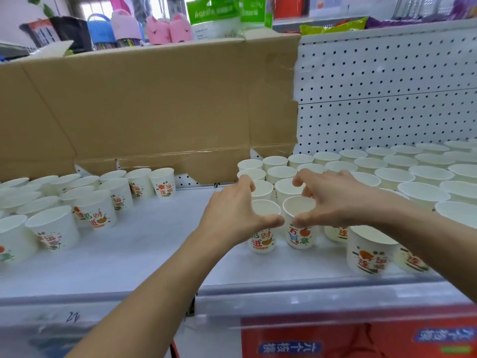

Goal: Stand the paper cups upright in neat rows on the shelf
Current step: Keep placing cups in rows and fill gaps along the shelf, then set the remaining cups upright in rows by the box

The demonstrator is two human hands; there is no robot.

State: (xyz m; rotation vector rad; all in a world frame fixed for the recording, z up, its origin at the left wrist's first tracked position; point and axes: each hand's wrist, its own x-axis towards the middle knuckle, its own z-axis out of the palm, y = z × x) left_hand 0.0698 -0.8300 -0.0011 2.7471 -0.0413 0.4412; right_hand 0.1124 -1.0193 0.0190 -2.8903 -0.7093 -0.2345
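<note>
Fingers [246, 183] of the left hand [232, 210] curl over the far side of the left cup [262, 241] while the thumb wraps its near side, gripping it just below the rim. The right hand [333, 202] mirrors this, its fingers [303, 177] hooked behind the right cup [299, 236] and its thumb pressed on the front wall. Both cups stand side by side, almost touching, about midway along the shelf [154, 244], between its front and back edges. Directly behind and to the right, rows of cups [392, 174] crowd up to the pegboard panel [387, 81] at the back edge, hemming the right hand in. One front cup [369, 254] stands near the front edge beneath the right forearm. Toward the left end a loose cluster of cups [93, 210] stands well apart from the hands, before a cardboard sheet [154, 104] set along the back edge. Both forearms reach in over the price rail [309, 298] on the front edge, palms facing each other. Each held cup is upright, long axis vertical, open mouth up, printed side toward the front edge.
</note>
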